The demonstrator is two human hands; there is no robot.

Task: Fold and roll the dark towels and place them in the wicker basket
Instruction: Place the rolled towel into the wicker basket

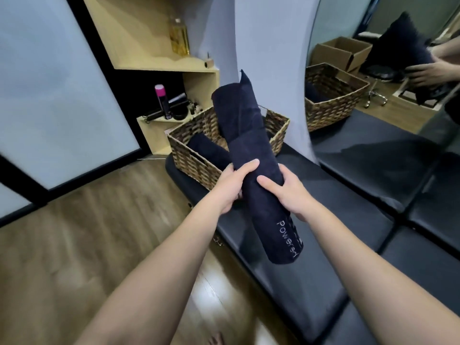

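Observation:
I hold a long rolled dark towel (251, 150) with white lettering near its lower end, lifted off the black padded bench (361, 207). My left hand (230, 186) grips the roll's left side with the thumb across the front. My right hand (290, 192) grips its right side. The roll's upper end tilts away over the wicker basket (196, 163), which stands on the far end of the bench. Another rolled dark towel (209, 151) lies inside the basket.
A wooden shelf unit (174, 63) behind the basket holds a bottle (179, 37), a pink-capped spray can (163, 102) and small items. A wall mirror (388, 58) at right reflects the basket, a cardboard box and my hands. Wooden floor (99, 232) lies to the left.

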